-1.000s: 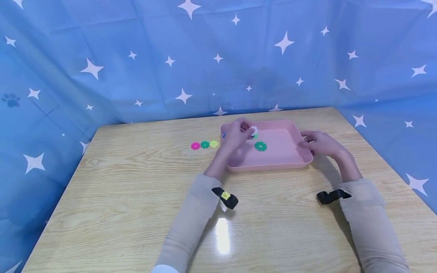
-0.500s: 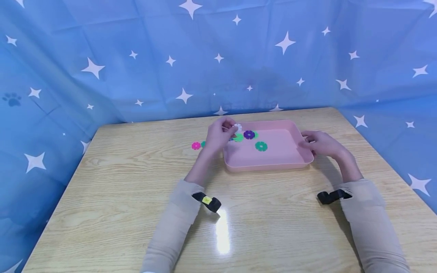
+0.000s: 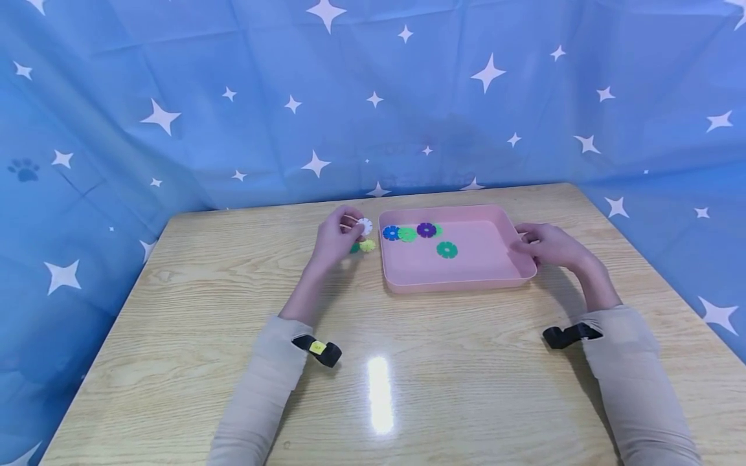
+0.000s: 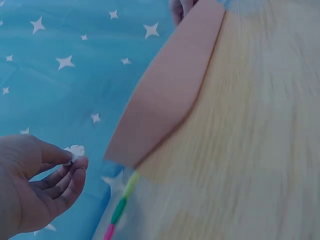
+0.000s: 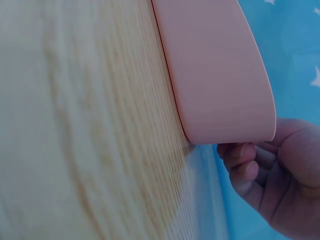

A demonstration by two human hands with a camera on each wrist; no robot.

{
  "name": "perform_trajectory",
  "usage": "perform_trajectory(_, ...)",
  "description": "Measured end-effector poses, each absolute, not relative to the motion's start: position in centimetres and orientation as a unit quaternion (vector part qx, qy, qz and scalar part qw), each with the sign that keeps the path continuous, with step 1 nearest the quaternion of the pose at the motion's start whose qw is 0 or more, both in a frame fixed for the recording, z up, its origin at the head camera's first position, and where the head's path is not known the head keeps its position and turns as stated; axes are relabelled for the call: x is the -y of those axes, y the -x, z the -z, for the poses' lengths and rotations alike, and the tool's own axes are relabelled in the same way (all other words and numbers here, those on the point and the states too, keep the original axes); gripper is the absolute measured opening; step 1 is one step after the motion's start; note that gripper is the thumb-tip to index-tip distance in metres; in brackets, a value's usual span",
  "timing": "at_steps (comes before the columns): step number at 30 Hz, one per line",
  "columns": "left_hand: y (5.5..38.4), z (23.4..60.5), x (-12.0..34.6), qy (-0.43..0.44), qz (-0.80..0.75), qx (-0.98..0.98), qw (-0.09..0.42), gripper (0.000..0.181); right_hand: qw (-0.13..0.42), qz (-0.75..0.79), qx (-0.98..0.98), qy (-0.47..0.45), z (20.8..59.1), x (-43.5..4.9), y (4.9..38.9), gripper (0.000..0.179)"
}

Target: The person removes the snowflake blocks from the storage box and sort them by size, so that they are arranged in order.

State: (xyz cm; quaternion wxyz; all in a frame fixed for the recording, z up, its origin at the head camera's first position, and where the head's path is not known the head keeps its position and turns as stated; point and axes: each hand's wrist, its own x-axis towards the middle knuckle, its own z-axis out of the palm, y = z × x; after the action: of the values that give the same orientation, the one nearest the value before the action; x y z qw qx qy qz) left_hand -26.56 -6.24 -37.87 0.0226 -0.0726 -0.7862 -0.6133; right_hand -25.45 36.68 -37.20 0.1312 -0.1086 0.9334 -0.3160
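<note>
My left hand point(image 3: 336, 237) pinches a white plastic snowflake disc point(image 3: 364, 226) between thumb and fingers, left of the pink tray point(image 3: 460, 285). In the left wrist view the white disc point(image 4: 75, 151) shows at the fingertips. Just below it on the table lie a yellow disc point(image 3: 368, 245) and a partly covered green disc point(image 3: 355, 248); a pink disc point(image 4: 109, 232) shows only in the left wrist view. My right hand point(image 3: 546, 244) grips the tray's right wall, thumb over the rim, fingers curled outside.
Inside the tray lie a blue disc point(image 3: 391, 233), a light green disc point(image 3: 407, 234), a purple disc point(image 3: 426, 230) partly over another light green one, and a dark green disc point(image 3: 447, 250). A blue star-patterned cloth point(image 3: 262, 129) hangs behind the wooden table point(image 3: 204, 310).
My left hand has carried the white disc leftward out of the tray to above the row of discs on the table, covering the pink one. My right hand has stayed on the tray.
</note>
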Motion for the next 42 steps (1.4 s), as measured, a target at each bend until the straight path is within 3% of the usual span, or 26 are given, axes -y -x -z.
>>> perform_trajectory(10,26.3,39.1,10.8,0.038,0.574,0.817,0.031,0.015,0.137,0.311,-0.935,0.105,37.5,-36.8,25.7,0.057)
perform_trajectory(18,25.5,39.6,13.4,0.015,0.545,0.838,0.002,0.017,0.137,0.319,-0.931,0.110,37.6,-36.9,25.5,0.058)
perform_trajectory(27,25.6,40.1,14.7,0.008,0.473,0.881,0.016,0.017,0.136,0.322,-0.930,0.113,37.7,-37.0,25.5,0.054)
perform_trajectory(42,26.4,40.1,15.0,0.007,0.425,0.905,-0.005,0.017,0.135,0.322,-0.930,0.118,37.7,-37.1,25.7,0.057)
